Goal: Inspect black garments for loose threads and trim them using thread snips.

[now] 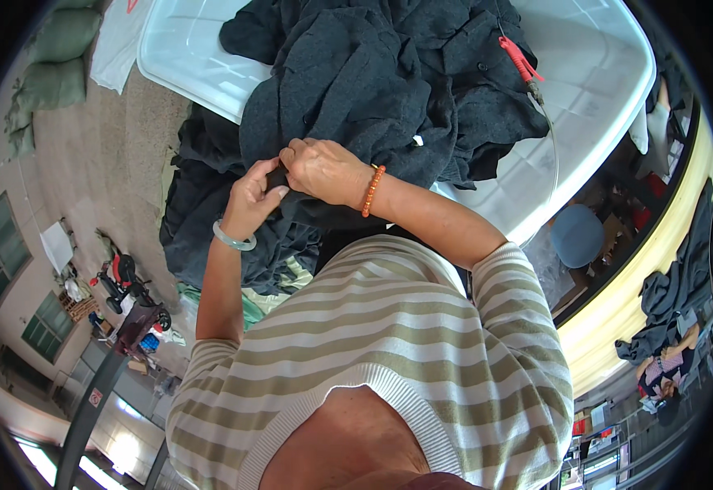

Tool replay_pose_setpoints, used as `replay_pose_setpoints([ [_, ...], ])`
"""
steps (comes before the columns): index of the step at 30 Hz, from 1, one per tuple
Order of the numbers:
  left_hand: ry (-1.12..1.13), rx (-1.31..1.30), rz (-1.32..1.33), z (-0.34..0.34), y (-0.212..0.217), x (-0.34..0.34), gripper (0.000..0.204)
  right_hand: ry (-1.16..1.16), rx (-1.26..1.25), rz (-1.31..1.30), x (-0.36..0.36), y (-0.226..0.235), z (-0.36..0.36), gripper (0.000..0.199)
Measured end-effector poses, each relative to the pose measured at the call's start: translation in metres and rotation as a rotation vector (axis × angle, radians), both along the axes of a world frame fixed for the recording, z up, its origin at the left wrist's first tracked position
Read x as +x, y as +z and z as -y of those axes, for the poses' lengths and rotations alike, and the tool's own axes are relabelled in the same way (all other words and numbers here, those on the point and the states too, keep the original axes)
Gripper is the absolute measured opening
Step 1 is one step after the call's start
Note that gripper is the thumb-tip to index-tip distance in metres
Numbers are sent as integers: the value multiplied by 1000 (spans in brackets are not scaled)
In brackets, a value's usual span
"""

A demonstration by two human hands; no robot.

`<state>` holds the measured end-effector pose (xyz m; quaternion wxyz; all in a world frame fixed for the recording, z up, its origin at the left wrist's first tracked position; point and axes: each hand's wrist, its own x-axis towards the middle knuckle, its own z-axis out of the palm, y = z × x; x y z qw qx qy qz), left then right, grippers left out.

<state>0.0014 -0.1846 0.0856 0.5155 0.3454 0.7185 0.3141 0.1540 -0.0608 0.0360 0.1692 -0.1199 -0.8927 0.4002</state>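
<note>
A dark charcoal garment (pixel 340 77) with buttons lies bunched in front of me, partly over a white plastic tub. My left hand (pixel 252 194), with a pale bangle at its wrist, pinches a fold of this cloth between thumb and fingers. Right beside it, my right hand (pixel 322 168) is closed on the same fold, its knuckles up and its fingertips mostly hidden. An orange bead bracelet (pixel 374 191) circles my right wrist. More dark cloth (pixel 201 216) hangs down at the left of my hands.
The white tub (pixel 593 73) spreads behind and to the right of the garment. A red-handled tool (pixel 519 57) hangs over it on a thin cable. At the right are a blue round stool seat (pixel 577 235), a pale curved tabletop (pixel 617 302) and another person (pixel 668 367) beside dark cloth.
</note>
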Motion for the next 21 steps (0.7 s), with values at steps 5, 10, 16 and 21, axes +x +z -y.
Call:
replay_pose_setpoints([
  [5, -145, 167, -390, -9, -5, 4, 20, 13, -118, -50, -1, -4, -6, 14],
  [10, -249, 249, -526, -15, -8, 4, 11, 113, -213, 54, 2, -8, -12, 16],
  [16, -170, 214, -456, -13, -13, 0, 12, 93, -263, 32, 1, -13, -14, 20],
  [21, -152, 174, -555, -4, -18, -5, 11, 112, -251, 15, 5, -10, -25, 13],
])
